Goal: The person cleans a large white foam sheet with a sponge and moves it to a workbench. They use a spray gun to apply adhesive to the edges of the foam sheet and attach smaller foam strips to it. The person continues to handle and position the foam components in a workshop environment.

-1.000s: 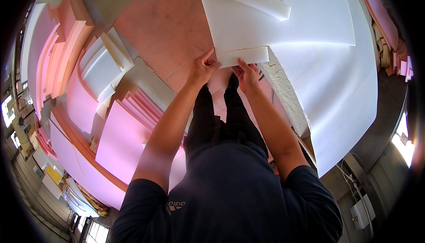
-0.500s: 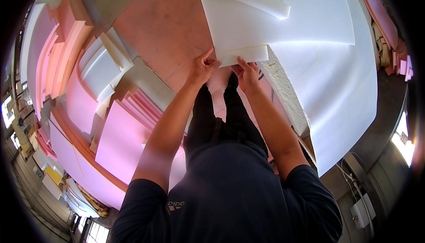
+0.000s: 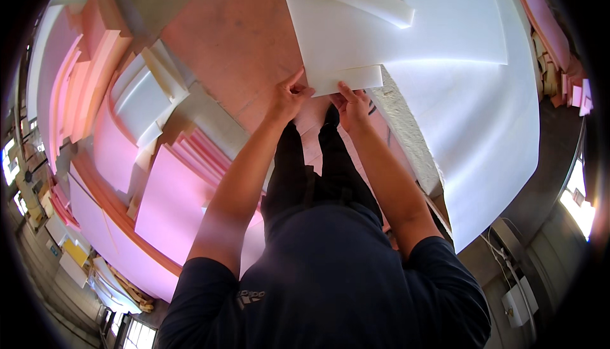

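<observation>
- A small white foam strip (image 3: pixel 346 79) is lying flat at the near edge of a large white foam sheet (image 3: pixel 445 95); its long axis is running left to right across the view, tilting slightly up toward the right
- The strip is looking plain white, rectangular and thin, with clean-cut edges
- The left hand (image 3: pixel 287 98) is gripping the strip's left end, fingers curling narrowly around it; the right hand (image 3: pixel 351 107) is pinching its lower edge near the middle, fingers close together
- A second white foam block (image 3: pixel 375 1) is resting farther up the sheet; pink foam slabs (image 3: pixel 171 203) are stacking at the left
</observation>
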Motion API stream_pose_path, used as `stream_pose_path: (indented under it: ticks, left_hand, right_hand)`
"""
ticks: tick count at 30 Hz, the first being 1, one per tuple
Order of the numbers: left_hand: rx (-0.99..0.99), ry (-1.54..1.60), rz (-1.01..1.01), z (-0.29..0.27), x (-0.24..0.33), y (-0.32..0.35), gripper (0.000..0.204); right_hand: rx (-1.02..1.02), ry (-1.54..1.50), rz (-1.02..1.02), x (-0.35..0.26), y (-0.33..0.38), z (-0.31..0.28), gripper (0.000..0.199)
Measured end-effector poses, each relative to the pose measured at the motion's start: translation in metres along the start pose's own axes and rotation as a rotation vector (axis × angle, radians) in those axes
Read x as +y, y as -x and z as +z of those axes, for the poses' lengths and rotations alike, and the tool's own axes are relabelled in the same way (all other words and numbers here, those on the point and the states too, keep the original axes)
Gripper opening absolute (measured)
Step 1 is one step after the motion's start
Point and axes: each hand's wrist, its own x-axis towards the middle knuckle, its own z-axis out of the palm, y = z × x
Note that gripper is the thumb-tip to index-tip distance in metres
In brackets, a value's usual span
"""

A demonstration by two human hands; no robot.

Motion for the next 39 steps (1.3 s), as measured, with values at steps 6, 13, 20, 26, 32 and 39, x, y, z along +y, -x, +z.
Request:
stream_pose_path:
  ticks: [6,13,20,26,32,39]
  left_hand:
    - [-0.019,0.006,0.003,-0.001,-0.001,0.000,0.065]
    - [-0.017,0.003,0.022,-0.001,0.001,0.001,0.065]
    - [-0.015,0.023,0.026,0.000,0.007,0.004,0.065]
    - [-0.012,0.012,0.027,-0.001,0.002,0.002,0.065]
    - [-0.003,0.035,0.008,0.001,-0.008,-0.003,0.065]
    - [-0.003,0.055,0.043,-0.002,-0.010,-0.002,0.064]
  right_hand:
    - [0.005,0.017,0.020,-0.001,0.000,0.000,0.038]
    - [-0.009,0.020,0.019,-0.002,0.001,0.002,0.037]
    - [-0.015,0.034,0.033,-0.002,-0.001,-0.002,0.037]
    - [0.007,0.020,0.029,-0.004,0.001,0.002,0.036]
    - [-0.001,-0.024,0.023,0.001,-0.003,-0.002,0.036]
    - [-0.001,-0.010,0.051,-0.002,-0.003,-0.001,0.037]
